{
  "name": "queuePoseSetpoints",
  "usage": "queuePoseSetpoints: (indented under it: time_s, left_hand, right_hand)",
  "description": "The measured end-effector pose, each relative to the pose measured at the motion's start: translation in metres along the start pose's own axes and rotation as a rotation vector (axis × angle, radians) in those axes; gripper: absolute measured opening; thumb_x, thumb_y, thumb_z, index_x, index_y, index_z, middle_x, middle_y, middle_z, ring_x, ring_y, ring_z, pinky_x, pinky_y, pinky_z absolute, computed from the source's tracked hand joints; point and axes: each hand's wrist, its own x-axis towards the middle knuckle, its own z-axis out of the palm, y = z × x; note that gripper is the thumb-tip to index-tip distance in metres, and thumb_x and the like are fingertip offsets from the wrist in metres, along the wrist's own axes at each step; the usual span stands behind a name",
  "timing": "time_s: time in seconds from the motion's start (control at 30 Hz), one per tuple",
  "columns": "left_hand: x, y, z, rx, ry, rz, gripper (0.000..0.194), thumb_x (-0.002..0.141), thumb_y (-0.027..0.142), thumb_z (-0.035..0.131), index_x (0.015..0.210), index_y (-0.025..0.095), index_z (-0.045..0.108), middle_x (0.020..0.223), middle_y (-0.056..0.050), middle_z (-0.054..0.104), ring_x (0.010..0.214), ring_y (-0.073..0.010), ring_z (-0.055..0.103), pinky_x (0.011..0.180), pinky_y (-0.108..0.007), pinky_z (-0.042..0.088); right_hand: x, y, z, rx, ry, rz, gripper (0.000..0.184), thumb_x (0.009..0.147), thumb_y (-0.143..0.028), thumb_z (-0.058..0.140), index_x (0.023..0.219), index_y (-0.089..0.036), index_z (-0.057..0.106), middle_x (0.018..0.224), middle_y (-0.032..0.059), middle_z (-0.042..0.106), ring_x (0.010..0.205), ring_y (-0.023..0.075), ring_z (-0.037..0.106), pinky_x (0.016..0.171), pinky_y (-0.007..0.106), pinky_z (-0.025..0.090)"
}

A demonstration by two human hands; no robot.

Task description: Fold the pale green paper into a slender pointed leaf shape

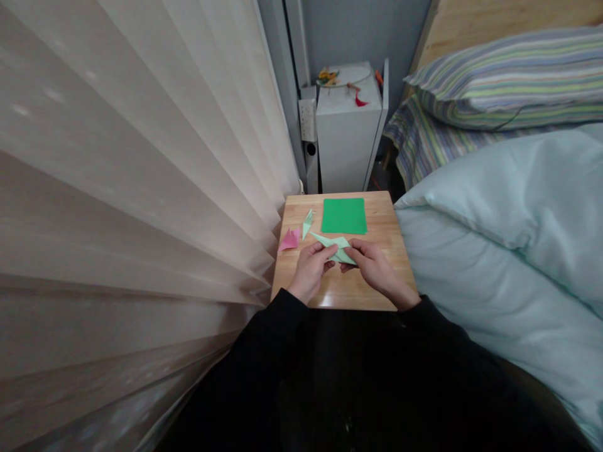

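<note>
A pale green folded origami paper [340, 243] is held between both hands above a small wooden table [351, 296]. My left hand [311, 267] pinches its left side, thumb on top, while a pointed tip sticks out to the upper left. On the right side, my right hand [374, 263] grips the paper with thumb and fingers; part of the fingers is hidden underneath. Beyond the hands lies a stack of bright green paper squares [344, 216]. Left of that are a small pale green folded piece [308, 224] and a pink folded piece [289, 239].
Pleated curtains [188, 157] hang close along the table's left side. To the right, a bed with a light blue quilt [494, 251] and a striped pillow [518, 78] reaches the table edge. Behind stands a white cabinet [346, 138] with small items on top.
</note>
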Motion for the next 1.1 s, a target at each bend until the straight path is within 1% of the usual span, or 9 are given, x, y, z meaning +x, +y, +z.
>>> queuePoseSetpoints:
  time_s: [0.17,0.33,0.43,0.53,0.63,0.8,0.93,1.03,1.1]
  left_hand:
    - [0.002,-0.002,-0.003,0.055,-0.01,0.026,0.02,0.069,0.03,0.084,0.079,0.015,0.075,0.082,-0.003,0.072,0.074,-0.0113,0.059,0.067,-0.023,0.042]
    - [0.006,-0.008,-0.007,0.156,-0.072,0.098,0.024,0.072,0.035,0.084,0.081,0.014,0.074,0.078,-0.003,0.07,0.074,-0.0133,0.06,0.071,-0.027,0.044]
    - [0.009,-0.009,-0.01,0.176,-0.103,0.114,0.027,0.072,0.037,0.084,0.082,0.014,0.074,0.08,-0.004,0.07,0.073,-0.0136,0.06,0.072,-0.029,0.045]
    - [0.012,-0.005,-0.012,0.267,-0.112,0.176,0.029,0.072,0.04,0.083,0.077,0.014,0.072,0.075,-0.002,0.068,0.069,-0.0122,0.057,0.069,-0.028,0.043]
    - [0.013,0.001,-0.015,0.406,-0.126,0.23,0.031,0.073,0.043,0.083,0.073,0.014,0.07,0.069,-0.001,0.065,0.066,-0.0123,0.055,0.066,-0.028,0.042]
    - [0.016,0.01,-0.021,0.55,-0.166,0.255,0.028,0.073,0.04,0.082,0.071,0.014,0.071,0.065,0.0,0.063,0.064,-0.0124,0.053,0.064,-0.027,0.038]
    - [0.017,0.012,-0.024,0.539,-0.197,0.216,0.028,0.073,0.04,0.083,0.068,0.014,0.071,0.065,0.0,0.062,0.064,-0.0121,0.052,0.064,-0.028,0.036]
    - [0.015,0.012,-0.022,0.474,-0.211,0.181,0.026,0.072,0.036,0.084,0.069,0.014,0.071,0.066,0.0,0.062,0.065,-0.012,0.053,0.066,-0.028,0.037]
    - [0.013,0.011,-0.02,0.439,-0.21,0.18,0.026,0.072,0.037,0.083,0.069,0.014,0.07,0.067,0.0,0.062,0.066,-0.0119,0.053,0.068,-0.028,0.039]
  right_hand:
    - [-0.001,-0.004,0.001,0.006,0.0,0.039,0.029,0.089,-0.046,0.064,0.084,-0.018,0.067,0.083,0.0043,0.066,0.078,0.0184,0.065,0.069,0.033,0.062]
    - [-0.002,-0.006,0.001,-0.106,0.029,0.011,0.036,0.088,-0.054,0.066,0.078,-0.019,0.063,0.073,0.0022,0.064,0.067,0.0162,0.063,0.064,0.032,0.06]
    - [-0.002,-0.008,0.0,-0.16,0.037,-0.028,0.035,0.091,-0.051,0.063,0.077,-0.019,0.063,0.07,0.0026,0.065,0.063,0.0163,0.063,0.06,0.031,0.057]
    - [-0.002,-0.01,-0.001,-0.179,0.048,-0.03,0.034,0.092,-0.048,0.061,0.075,-0.019,0.064,0.068,0.0027,0.066,0.063,0.0164,0.063,0.059,0.03,0.055]
    - [-0.002,-0.013,-0.001,-0.143,0.026,0.024,0.031,0.089,-0.047,0.063,0.077,-0.018,0.066,0.07,0.0027,0.067,0.064,0.0162,0.063,0.061,0.03,0.055]
    - [-0.004,-0.016,0.001,-0.086,-0.089,0.149,0.03,0.081,-0.046,0.074,0.083,-0.016,0.072,0.07,0.0037,0.07,0.065,0.0165,0.064,0.066,0.032,0.054]
    - [-0.005,-0.019,0.002,-0.059,-0.114,0.169,0.025,0.079,-0.04,0.075,0.075,-0.016,0.07,0.067,0.0035,0.069,0.063,0.0158,0.063,0.068,0.032,0.052]
    - [-0.005,-0.019,0.003,-0.062,-0.133,0.161,0.015,0.076,-0.03,0.074,0.072,-0.016,0.07,0.066,0.0024,0.069,0.063,0.0147,0.061,0.068,0.031,0.05]
    - [-0.004,-0.018,0.002,-0.068,-0.142,0.157,0.013,0.075,-0.027,0.074,0.07,-0.016,0.069,0.066,0.002,0.069,0.064,0.0141,0.061,0.068,0.031,0.049]
